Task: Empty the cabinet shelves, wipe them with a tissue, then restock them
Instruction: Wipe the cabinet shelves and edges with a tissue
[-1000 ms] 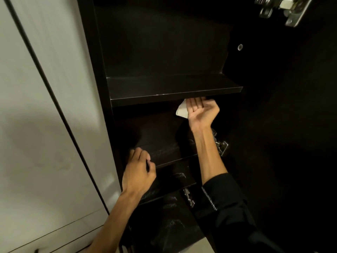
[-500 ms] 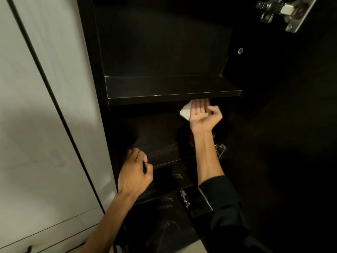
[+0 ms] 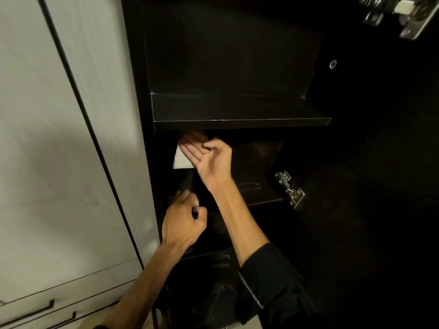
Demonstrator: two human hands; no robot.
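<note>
Dark cabinet interior (image 3: 228,55) fills the centre and right of the frame; pale cupboard doors (image 3: 59,138) take the left, with two bar handles (image 3: 51,305) at lower left. Upper shelf (image 3: 237,110) runs across the middle, bare on top. Directly beneath its front edge, left of centre, the right hand (image 3: 209,157) is turned palm-up, fingers straight, pressing a white tissue (image 3: 181,159) upward and toward the cabinet's left wall. Only a corner of the tissue shows past the fingers; the shelf edge hides the fingertips. Whether the tissue touches the shelf underside or the wall, cannot tell.

Left hand (image 3: 183,222) sits lower, at the front edge of the next shelf (image 3: 261,198), fingers curled around that edge near the left wall. Right forearm crosses above it, black sleeve (image 3: 273,288) pushed up, at lower centre.

Metal hinges: one (image 3: 289,188) right of centre on the cabinet's right side, another (image 3: 399,13) at upper right. Small round fitting (image 3: 333,64) on the right panel. Lower compartments are too dark to read.
</note>
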